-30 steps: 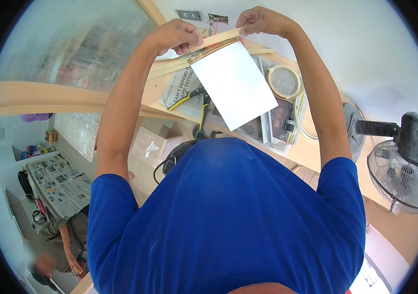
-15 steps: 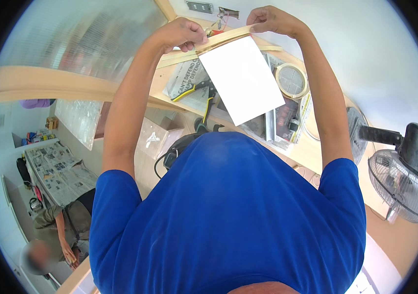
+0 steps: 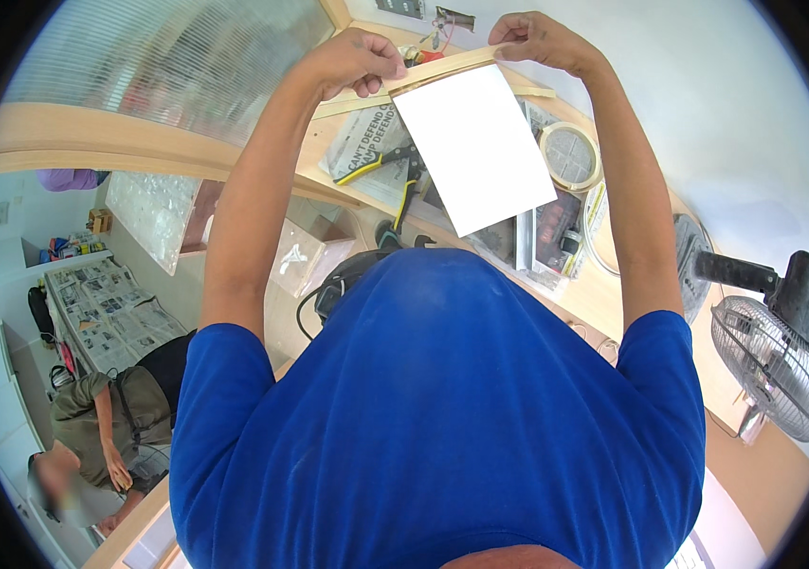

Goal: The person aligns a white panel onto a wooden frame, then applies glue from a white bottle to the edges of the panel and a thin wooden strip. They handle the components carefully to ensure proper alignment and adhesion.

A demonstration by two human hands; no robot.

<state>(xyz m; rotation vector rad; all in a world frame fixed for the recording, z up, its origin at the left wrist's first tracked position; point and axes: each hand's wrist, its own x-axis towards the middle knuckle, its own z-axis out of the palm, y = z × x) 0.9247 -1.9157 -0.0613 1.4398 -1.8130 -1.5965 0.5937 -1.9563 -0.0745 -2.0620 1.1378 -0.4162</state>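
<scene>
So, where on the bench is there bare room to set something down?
Bare wood shows on the bench between the silver channel and the blue right sleeve, with a sliver beyond that sleeve, before the fan. It's crowded around the white sheet: yellow-handled pliers left, cream ring right.

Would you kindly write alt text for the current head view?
A person's left hand and right hand hold a pale wood-coloured strip along the far edge of a white panel. Nearby, yellow-handled pliers lie partly on newspaper.
</scene>
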